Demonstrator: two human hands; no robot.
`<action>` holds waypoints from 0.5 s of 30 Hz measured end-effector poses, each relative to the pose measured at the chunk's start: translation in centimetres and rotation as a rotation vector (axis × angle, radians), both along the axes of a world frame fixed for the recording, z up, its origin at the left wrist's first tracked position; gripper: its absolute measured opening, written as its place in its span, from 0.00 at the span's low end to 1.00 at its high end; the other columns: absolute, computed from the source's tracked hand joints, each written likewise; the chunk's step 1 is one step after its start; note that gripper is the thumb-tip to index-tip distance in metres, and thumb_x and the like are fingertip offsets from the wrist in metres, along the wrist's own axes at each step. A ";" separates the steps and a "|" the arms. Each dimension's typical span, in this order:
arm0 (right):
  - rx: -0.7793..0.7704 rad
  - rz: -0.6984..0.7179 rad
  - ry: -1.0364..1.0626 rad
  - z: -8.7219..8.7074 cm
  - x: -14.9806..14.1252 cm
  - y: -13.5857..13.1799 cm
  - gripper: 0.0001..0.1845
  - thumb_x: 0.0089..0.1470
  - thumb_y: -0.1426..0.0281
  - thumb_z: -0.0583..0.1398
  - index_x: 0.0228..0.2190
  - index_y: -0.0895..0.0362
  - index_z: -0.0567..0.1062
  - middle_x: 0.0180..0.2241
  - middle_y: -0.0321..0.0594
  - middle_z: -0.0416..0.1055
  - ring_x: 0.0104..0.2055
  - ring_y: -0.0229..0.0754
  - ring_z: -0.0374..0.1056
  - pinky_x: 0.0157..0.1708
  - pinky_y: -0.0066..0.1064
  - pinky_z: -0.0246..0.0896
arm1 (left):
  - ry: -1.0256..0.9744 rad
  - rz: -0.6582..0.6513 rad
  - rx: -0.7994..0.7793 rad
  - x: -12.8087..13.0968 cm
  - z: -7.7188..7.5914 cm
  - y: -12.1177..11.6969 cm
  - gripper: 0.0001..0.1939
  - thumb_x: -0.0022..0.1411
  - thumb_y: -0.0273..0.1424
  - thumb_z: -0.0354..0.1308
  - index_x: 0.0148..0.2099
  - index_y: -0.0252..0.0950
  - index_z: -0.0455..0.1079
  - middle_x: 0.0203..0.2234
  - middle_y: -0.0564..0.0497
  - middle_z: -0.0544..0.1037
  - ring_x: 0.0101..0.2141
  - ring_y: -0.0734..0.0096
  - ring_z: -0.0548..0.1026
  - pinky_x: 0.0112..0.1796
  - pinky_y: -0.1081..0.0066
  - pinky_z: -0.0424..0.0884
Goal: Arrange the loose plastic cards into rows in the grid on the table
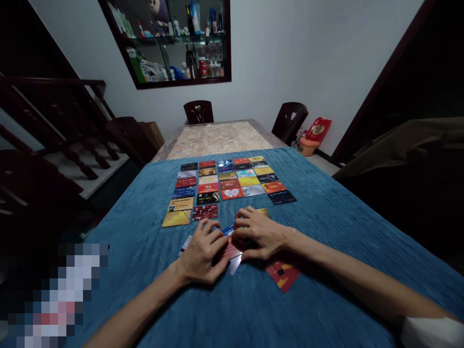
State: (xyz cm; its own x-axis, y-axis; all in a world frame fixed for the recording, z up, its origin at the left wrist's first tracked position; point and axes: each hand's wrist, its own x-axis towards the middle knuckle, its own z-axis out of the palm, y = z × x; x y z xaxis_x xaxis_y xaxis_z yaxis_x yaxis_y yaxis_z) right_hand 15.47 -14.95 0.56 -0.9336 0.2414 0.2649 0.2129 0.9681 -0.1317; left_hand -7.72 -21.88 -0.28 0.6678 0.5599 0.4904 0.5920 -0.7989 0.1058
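Observation:
Both hands are over a loose bunch of plastic cards on the blue cloth. My left hand presses in from the left, its fingers bent and its thumb along a red card. From the right, my right hand grips the same bunch with curled fingers, its thumb at the near edge. Blue, red and pale cards show between them. A pale card sticks out left of my left hand, and a red and orange card lies under my right forearm. A yellow card shows just beyond my right hand.
Several cards lie in overlapping columns beyond my hands, including a gold card, a heart card and a black card. Behind the cloth is the patterned tabletop. Chairs stand around the table.

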 end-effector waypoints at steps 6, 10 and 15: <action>0.046 -0.015 -0.048 -0.1 0.0 0.1 0.24 0.56 0.50 0.60 0.39 0.58 0.76 0.40 0.45 0.73 0.42 0.48 0.57 0.41 0.40 0.46 | 0.115 0.015 -0.012 -0.4 0.1 0.1 0.21 0.56 0.40 0.60 0.48 0.33 0.72 0.38 0.42 0.76 0.48 0.47 0.69 0.50 0.46 0.63; 0.030 -0.016 -0.053 0.0 0.1 0.1 0.20 0.56 0.54 0.60 0.39 0.57 0.76 0.40 0.45 0.72 0.43 0.48 0.58 0.41 0.40 0.47 | 0.146 0.036 -0.008 -0.5 0.4 0.1 0.22 0.56 0.42 0.60 0.48 0.33 0.72 0.39 0.41 0.76 0.47 0.47 0.68 0.50 0.46 0.63; 0.030 -0.017 -0.054 -0.2 0.4 0.3 0.20 0.54 0.54 0.62 0.40 0.57 0.76 0.41 0.45 0.72 0.44 0.48 0.58 0.42 0.41 0.47 | 0.169 0.045 -0.018 -0.4 0.4 0.0 0.22 0.57 0.41 0.59 0.49 0.33 0.72 0.39 0.41 0.76 0.47 0.47 0.68 0.49 0.47 0.64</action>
